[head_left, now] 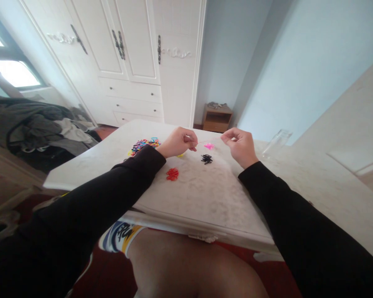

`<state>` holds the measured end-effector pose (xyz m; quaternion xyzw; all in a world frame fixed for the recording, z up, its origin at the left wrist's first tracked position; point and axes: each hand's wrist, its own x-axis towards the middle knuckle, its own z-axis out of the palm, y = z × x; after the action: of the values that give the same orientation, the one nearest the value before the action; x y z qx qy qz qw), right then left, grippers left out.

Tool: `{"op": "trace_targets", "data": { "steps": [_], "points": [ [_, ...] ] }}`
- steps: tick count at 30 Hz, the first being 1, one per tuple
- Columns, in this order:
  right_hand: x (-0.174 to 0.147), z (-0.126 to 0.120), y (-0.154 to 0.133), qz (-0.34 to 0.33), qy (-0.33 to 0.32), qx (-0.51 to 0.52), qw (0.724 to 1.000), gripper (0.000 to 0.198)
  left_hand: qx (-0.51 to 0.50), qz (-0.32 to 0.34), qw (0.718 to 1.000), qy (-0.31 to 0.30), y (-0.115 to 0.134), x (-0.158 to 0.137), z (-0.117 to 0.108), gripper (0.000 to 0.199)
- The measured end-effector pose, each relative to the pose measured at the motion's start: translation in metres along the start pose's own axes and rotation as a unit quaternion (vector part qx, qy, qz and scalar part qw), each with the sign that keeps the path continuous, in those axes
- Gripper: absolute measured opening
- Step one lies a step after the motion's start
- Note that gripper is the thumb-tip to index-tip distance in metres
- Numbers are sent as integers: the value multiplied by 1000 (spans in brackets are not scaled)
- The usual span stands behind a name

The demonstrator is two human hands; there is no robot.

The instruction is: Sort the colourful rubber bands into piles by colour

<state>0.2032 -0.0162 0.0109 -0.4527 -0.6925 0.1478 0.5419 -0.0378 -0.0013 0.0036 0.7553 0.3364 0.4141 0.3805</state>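
My left hand (180, 141) and my right hand (240, 145) are both raised over the table, fingertips pinched. A thin pinkish rubber band (209, 140) is drawn out between them. Just below it on the table lies a small pink pile of bands (209, 146). Nearer to me are a black pile of bands (207, 159) and a red pile of bands (172, 174). A bit of yellow (180, 155) shows under my left hand, mostly hidden. Beyond my left forearm sits a larger mixed-colour pile of bands (144, 145), partly covered by the sleeve.
A clear glass (277, 142) stands on the white table (211, 194), right of my right hand. Dark clothes (40, 128) are heaped at the left. Behind the table are a white wardrobe (136, 45) and a small wooden cabinet (217, 118). My bare leg is below the table edge.
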Motion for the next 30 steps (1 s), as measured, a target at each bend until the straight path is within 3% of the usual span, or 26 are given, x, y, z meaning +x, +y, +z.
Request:
{"op": "trace_targets", "data": {
  "steps": [4, 12, 18, 21, 30],
  "points": [
    [4, -6, 6, 18, 40, 5, 999, 10, 10, 1, 1000, 10, 0, 1, -3, 17],
    [-11, 18, -1, -15, -93, 18, 995, 20, -3, 36, 999, -10, 0, 1, 9, 9],
    [-5, 10, 18, 10, -38, -18, 999, 20, -64, 13, 997, 46, -5, 3, 8, 22],
    [0, 9, 36, 30, -27, -42, 998, 20, -81, -10, 996, 44, -5, 3, 9, 26],
    [7, 28, 54, 56, -79, -55, 994, 20, -94, -34, 995, 11, -7, 2, 14, 27]
  ]
}}
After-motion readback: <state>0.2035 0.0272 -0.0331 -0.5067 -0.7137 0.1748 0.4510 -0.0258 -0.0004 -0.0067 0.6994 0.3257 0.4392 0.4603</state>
